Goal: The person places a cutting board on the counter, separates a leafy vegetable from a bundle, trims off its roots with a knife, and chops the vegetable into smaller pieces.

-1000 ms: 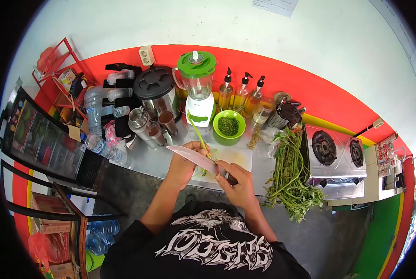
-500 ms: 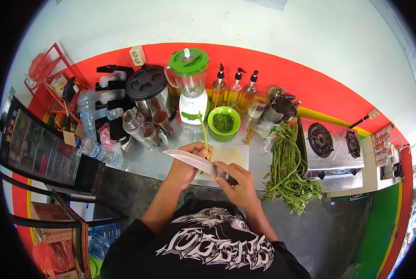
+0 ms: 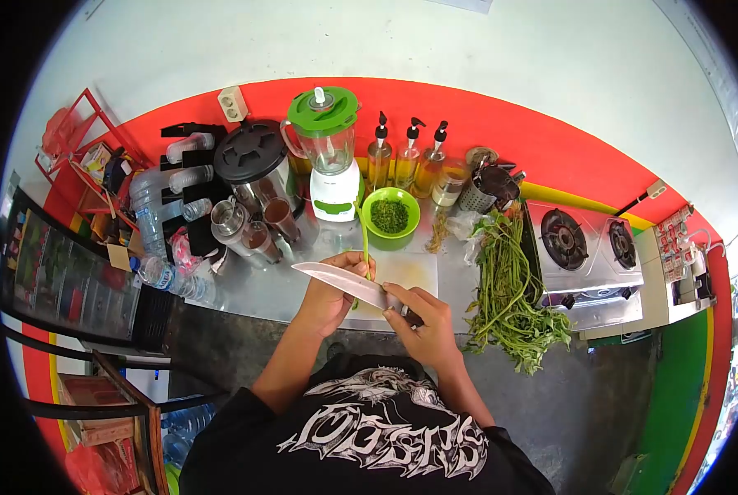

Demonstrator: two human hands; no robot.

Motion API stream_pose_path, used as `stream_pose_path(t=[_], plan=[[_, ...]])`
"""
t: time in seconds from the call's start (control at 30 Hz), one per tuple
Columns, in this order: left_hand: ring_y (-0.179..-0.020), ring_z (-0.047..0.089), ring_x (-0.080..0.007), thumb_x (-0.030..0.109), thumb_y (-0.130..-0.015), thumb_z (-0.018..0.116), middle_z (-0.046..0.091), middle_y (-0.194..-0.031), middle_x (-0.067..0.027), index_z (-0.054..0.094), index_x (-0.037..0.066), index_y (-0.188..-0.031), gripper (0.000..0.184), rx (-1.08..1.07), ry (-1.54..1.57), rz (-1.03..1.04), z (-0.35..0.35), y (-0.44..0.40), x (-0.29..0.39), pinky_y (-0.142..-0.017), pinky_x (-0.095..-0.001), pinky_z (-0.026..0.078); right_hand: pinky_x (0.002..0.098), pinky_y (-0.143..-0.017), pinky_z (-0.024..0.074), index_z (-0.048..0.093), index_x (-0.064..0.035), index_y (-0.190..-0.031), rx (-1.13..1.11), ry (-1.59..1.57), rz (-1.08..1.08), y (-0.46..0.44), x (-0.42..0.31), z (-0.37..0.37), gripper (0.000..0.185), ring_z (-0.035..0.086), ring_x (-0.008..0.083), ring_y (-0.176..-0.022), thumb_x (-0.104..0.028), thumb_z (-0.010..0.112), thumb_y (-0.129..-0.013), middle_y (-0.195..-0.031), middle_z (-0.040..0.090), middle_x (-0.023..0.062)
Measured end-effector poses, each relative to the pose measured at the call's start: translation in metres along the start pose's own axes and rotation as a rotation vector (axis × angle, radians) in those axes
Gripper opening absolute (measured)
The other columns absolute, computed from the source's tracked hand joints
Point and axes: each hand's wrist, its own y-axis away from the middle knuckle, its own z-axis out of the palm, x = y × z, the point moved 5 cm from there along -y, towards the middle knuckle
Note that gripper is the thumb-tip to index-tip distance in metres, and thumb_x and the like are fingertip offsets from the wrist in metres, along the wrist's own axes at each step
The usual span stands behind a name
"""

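My left hand [image 3: 329, 299] is closed around a thin green vegetable stalk [image 3: 365, 239], which stands up from the fingers. In my right hand [image 3: 425, 328] is a knife [image 3: 344, 281], its wide blade pointing left across the stalk and in front of the left fingers. Whether the edge touches the stalk I cannot tell. Under both hands lies a white cutting board [image 3: 423, 279], partly hidden. Just beyond it stands a green bowl [image 3: 392, 241] with chopped greens [image 3: 389, 216] inside. A bunch of long leafy stalks [image 3: 509, 309] hangs over the counter's front edge on the right.
Behind the board are a blender [image 3: 334, 186] with a green lid and several pump bottles [image 3: 406, 163]. A steel pot [image 3: 257, 161] and metal cups [image 3: 262, 239] stand left on the steel counter [image 3: 303, 297]. A gas stove [image 3: 588, 268] is at right; plastic bottles [image 3: 175, 279] lie far left.
The view has shifted slightly, so the counter items sit a little further left. Both hands keep nearly the same pose, with the knife still across the stalk.
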Motion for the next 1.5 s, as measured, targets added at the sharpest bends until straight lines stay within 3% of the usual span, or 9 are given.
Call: stream_pose_path(t=[0.23, 0.5, 0.67, 0.73, 0.9, 1.1, 1.2, 1.33, 1.5], plan=[[-0.086, 0.067, -0.0117, 0.01, -0.096, 0.064, 0.069, -0.096, -0.0051, 0.065, -0.001, -0.106, 0.015, -0.052, 0.213, -0.05, -0.011, -0.001, -0.013, -0.08, -0.0241, 0.056, 0.0263, -0.053, 0.0463, 0.067, -0.004, -0.124, -0.011, -0.004, -0.021, 0.001, -0.005, 0.0, 0.041, 0.056, 0.0131, -0.059, -0.002, 0.073, -0.083, -0.081, 0.063, 0.0091], [-0.084, 0.065, -0.0119, 0.013, -0.097, 0.064, 0.067, -0.091, -0.004, 0.065, 0.001, -0.102, 0.012, -0.125, 0.233, -0.056, -0.003, 0.004, -0.016, -0.078, -0.0236, 0.054, 0.0262, -0.052, 0.0434, 0.067, -0.0042, -0.124, -0.005, -0.001, -0.024, 0.004, -0.009, 0.003, 0.04, 0.053, 0.0125, -0.057, -0.003, 0.073, -0.084, -0.08, 0.061, 0.008], [-0.093, 0.065, -0.0131, 0.014, -0.094, 0.067, 0.066, -0.101, -0.0048, 0.063, 0.003, -0.102, 0.014, -0.207, 0.345, -0.088, 0.005, 0.011, -0.016, -0.084, -0.0254, 0.054, 0.0253, -0.053, 0.04, 0.066, -0.0019, -0.126, 0.005, -0.028, -0.007, 0.006, -0.011, 0.003, 0.042, 0.049, 0.0113, -0.058, -0.003, 0.072, -0.084, -0.08, 0.059, 0.0072], [-0.092, 0.063, -0.0142, 0.023, -0.097, 0.065, 0.063, -0.101, -0.0051, 0.061, 0.004, -0.102, 0.021, -0.179, 0.263, -0.078, 0.003, 0.011, -0.023, -0.082, -0.0266, 0.052, 0.0242, -0.054, 0.0368, 0.065, -0.0018, -0.127, -0.001, -0.076, 0.005, 0.007, -0.011, 0.003, 0.042, 0.045, 0.0105, -0.06, -0.004, 0.071, -0.085, -0.081, 0.059, 0.0071], [-0.095, 0.066, -0.0163, 0.018, -0.095, 0.067, 0.065, -0.104, -0.0063, 0.059, 0.004, -0.105, 0.019, -0.186, 0.254, -0.101, 0.011, 0.015, -0.022, -0.083, -0.0268, 0.053, 0.0226, -0.058, 0.0363, 0.058, -0.0012, -0.137, -0.024, -0.213, 0.028, 0.015, 0.011, 0.011, 0.046, 0.043, 0.0065, -0.066, -0.008, 0.066, -0.092, -0.088, 0.061, 0.002], [-0.099, 0.065, -0.019, 0.015, -0.095, 0.066, 0.064, -0.107, -0.005, 0.061, 0.007, -0.102, 0.011, -0.17, 0.212, -0.102, 0.001, 0.012, -0.027, -0.09, -0.036, 0.052, 0.0212, -0.06, 0.0366, 0.054, -0.004, -0.143, -0.06, -0.503, 0.155, 0.022, 0.033, 0.023, 0.046, 0.044, 0.0057, -0.069, -0.01, 0.06, -0.098, -0.092, 0.059, 0.0029], [-0.096, 0.066, -0.0179, 0.015, -0.096, 0.064, 0.065, -0.107, -0.0048, 0.063, 0.006, -0.103, 0.012, -0.16, 0.175, -0.106, -0.001, 0.01, -0.027, -0.089, -0.0351, 0.052, 0.0212, -0.058, 0.0356, 0.052, -0.0068, -0.145, -0.07, -0.522, 0.037, 0.022, 0.04, 0.027, 0.046, 0.043, 0.006, -0.067, -0.01, 0.059, -0.1, -0.091, 0.059, 0.0041], [-0.088, 0.063, -0.0118, 0.016, -0.097, 0.064, 0.065, -0.101, -0.0033, 0.064, 0.004, -0.107, 0.015, -0.169, 0.184, -0.113, 0.002, 0.008, -0.02, -0.082, -0.0291, 0.051, 0.0221, -0.055, 0.0353, 0.051, -0.0096, -0.147, -0.098, -0.716, 0.093, 0.022, 0.043, 0.03, 0.044, 0.042, 0.0072, -0.064, -0.013, 0.055, -0.103, -0.091, 0.059, 0.0061], [-0.084, 0.063, -0.011, 0.014, -0.097, 0.066, 0.065, -0.097, -0.0029, 0.062, 0.005, -0.107, 0.015, -0.089, 0.135, -0.056, 0.003, 0.006, -0.016, -0.078, -0.0245, 0.052, 0.0222, -0.056, 0.0363, 0.049, -0.0106, -0.148, -0.169, -0.823, 0.153, 0.023, 0.044, 0.031, 0.045, 0.043, 0.0079, -0.063, -0.015, 0.053, -0.104, -0.092, 0.059, 0.0087]])
